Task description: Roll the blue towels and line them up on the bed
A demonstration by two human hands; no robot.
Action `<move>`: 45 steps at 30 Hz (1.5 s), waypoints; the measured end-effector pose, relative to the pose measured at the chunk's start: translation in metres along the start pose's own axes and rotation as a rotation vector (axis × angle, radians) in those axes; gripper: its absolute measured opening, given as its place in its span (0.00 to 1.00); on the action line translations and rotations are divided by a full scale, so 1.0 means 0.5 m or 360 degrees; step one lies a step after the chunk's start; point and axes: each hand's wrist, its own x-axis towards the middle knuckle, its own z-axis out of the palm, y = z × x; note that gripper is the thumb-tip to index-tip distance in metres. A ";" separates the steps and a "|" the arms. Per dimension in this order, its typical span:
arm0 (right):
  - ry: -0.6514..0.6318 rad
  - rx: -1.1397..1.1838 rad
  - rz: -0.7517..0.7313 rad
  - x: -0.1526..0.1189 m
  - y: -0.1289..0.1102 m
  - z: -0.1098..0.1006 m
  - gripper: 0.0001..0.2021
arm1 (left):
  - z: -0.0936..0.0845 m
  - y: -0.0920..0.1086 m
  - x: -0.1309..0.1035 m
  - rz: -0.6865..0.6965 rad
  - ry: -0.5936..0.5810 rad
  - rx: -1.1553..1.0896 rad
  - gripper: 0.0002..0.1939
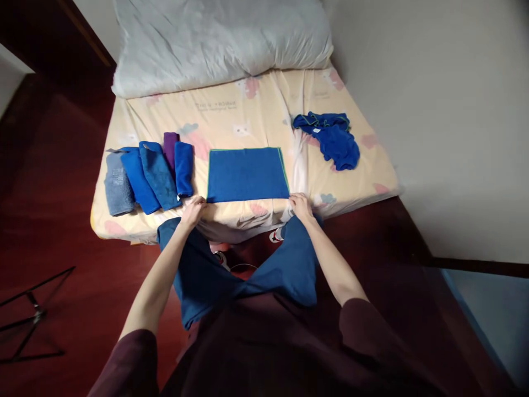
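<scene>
A blue towel (247,175) with green edging lies flat on the bed in front of me, folded into a neat rectangle. My left hand (194,210) is closed in a pinch at its near left corner. At the near right corner, my right hand (301,206) pinches the towel in the same way. To the left of it rest several folded towels side by side: a grey one (118,184), blue ones (157,175) and a purple one (170,149). A crumpled heap of blue cloths (333,138) with green edging sits to the right.
The bed (231,118) has a cream patterned sheet, with a thick pale quilt (223,41) rolled across its far end. A white wall (433,110) stands on the right. Black tripod legs (38,315) are on the dark red floor at left.
</scene>
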 end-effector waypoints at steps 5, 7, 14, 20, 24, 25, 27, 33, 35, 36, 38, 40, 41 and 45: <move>0.0187 0.0277 0.0355 -0.005 0.005 0.020 0.15 | 0.033 -0.009 0.006 -0.0349 0.0257 -0.0210 0.15; 0.0207 0.0392 0.0475 0.005 0.004 0.026 0.13 | 0.034 -0.008 0.014 -0.0499 0.0279 -0.0305 0.17; 0.0214 0.0519 0.0672 0.034 -0.005 0.029 0.04 | 0.036 -0.012 0.033 -0.0643 0.0243 -0.0602 0.19; 0.0154 0.0482 0.0723 0.049 -0.001 0.014 0.02 | 0.055 -0.014 0.053 -0.0822 0.0269 -0.0732 0.22; 0.0057 0.0383 0.0692 0.048 0.004 0.010 0.04 | 0.054 -0.004 0.061 -0.0874 0.0233 -0.0684 0.20; 0.0026 0.0352 0.0688 0.047 0.003 0.008 0.04 | 0.049 -0.005 0.061 -0.0865 0.0234 -0.0605 0.18; -0.0029 0.0312 0.0693 0.045 -0.001 0.004 0.03 | 0.034 -0.012 0.058 -0.0814 0.0237 -0.0429 0.16; -0.0349 0.0317 0.0706 0.030 -0.023 -0.004 0.07 | -0.015 -0.051 0.025 -0.0668 0.0222 -0.0079 0.12; -0.0543 0.0381 0.0670 0.032 -0.028 -0.006 0.11 | -0.019 -0.037 0.007 -0.0662 0.0344 0.0003 0.13; -0.0644 0.0419 0.0649 0.038 -0.030 -0.008 0.13 | -0.015 -0.019 -0.001 -0.0632 0.0428 0.0040 0.15; -0.0792 0.0470 0.0632 0.062 -0.032 -0.013 0.19 | 0.005 0.040 -0.010 -0.0477 0.0557 0.0088 0.18; -0.0791 0.0491 0.0660 0.102 -0.034 -0.018 0.26 | 0.043 0.126 -0.005 -0.0240 0.0514 0.0048 0.16; -0.0758 0.0510 0.0674 0.127 -0.035 -0.020 0.28 | 0.069 0.176 0.004 -0.0108 0.0422 -0.0024 0.15; -0.0573 0.0625 0.0682 0.244 -0.030 -0.014 0.29 | 0.181 0.376 0.085 0.0200 0.0133 -0.0222 0.15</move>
